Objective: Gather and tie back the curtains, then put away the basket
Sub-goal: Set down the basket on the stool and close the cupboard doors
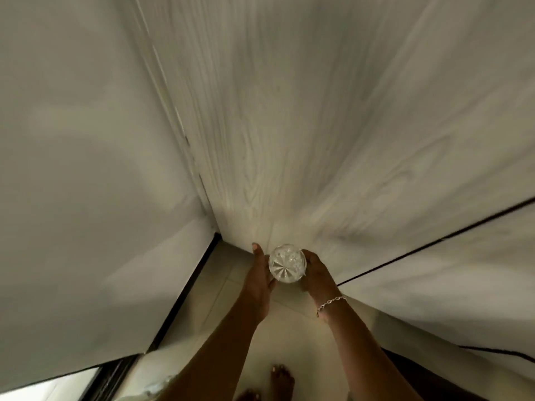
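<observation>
Both hands, left hand (259,273) and right hand (315,273), clasp a small round cut-glass basket (287,263) low against the pale wood-grain cupboard door (289,140), so putting away looks underway; no curtains show.

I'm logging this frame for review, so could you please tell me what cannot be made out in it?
Head view only:
- Curtains: none shows; only pale wood-grain panels and wall fill the frame.
- Cut-glass object: whether it is the task's basket is unclear; its sides sit behind the left hand and right hand.
- Feet: cut off by the bottom edge.
- Panel surfaces: motion-blurred.
</observation>
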`<action>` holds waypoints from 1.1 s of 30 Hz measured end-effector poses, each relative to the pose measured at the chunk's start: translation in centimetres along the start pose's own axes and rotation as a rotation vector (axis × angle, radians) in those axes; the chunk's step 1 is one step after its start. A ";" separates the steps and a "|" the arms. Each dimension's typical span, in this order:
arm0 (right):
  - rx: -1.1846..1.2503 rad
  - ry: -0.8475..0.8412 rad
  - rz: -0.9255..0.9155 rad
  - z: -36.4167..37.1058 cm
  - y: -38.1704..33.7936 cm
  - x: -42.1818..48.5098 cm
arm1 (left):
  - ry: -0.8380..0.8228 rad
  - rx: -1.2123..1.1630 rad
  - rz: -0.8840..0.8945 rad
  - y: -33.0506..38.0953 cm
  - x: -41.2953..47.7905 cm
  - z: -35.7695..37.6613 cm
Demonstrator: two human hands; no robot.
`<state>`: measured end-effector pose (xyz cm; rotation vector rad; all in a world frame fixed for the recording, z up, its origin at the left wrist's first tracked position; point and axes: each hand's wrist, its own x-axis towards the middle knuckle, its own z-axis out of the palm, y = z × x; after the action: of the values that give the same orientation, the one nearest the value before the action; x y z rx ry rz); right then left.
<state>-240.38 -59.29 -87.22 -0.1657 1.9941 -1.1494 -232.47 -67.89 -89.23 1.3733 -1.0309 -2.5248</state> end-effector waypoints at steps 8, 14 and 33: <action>0.111 0.134 -0.034 -6.3 -7.6 -10.3 | -0.180 0.203 -0.071 7.4 -9.6 7.8; 0.167 0.214 -0.025 -10.0 -7.4 -14.7 | -0.251 0.322 -0.132 8.5 -15.0 12.2; 0.390 0.392 -0.005 -31.3 10.2 -32.2 | -0.472 0.506 -0.307 -13.7 -26.3 29.7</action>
<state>-238.21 -17.36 -68.33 0.2745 2.0458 -1.6457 -236.70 -32.07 -67.75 1.1066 -1.7657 -3.0469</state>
